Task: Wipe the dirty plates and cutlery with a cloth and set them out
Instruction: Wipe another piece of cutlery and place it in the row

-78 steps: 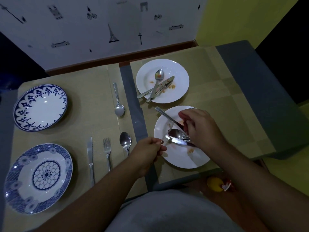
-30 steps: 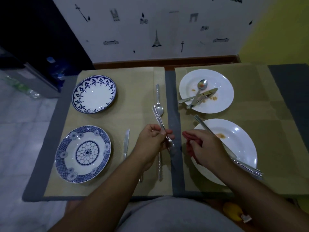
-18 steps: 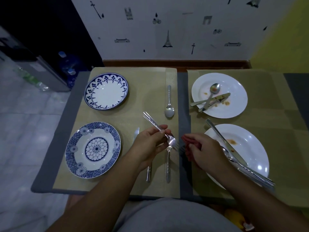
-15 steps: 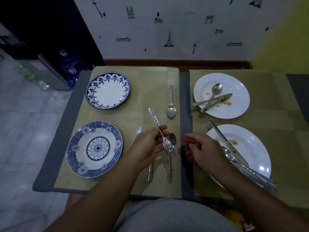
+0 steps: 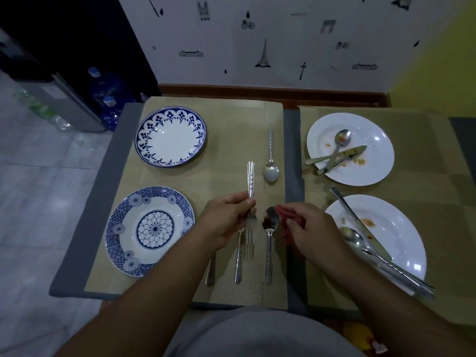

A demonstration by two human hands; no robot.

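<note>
The near white plate (image 5: 401, 228) and the far white plate (image 5: 376, 171) are sitting at 3 o'clock, smeared orange. The left hand (image 5: 226, 217) is gripping a shiny fork (image 5: 250, 176) over the middle mat (image 5: 226, 140), prongs pointing to 6 o'clock. The right hand (image 5: 309, 228) is squeezing a red cloth (image 5: 284, 228) beside it. The fork's handle was leaning toward 11 o'clock; now it is pointing to 12.

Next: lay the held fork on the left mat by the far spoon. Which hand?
Left. The left hand holds the fork over the left mat, close to the far spoon. The right hand grips the red cloth, so it is not free.
</note>
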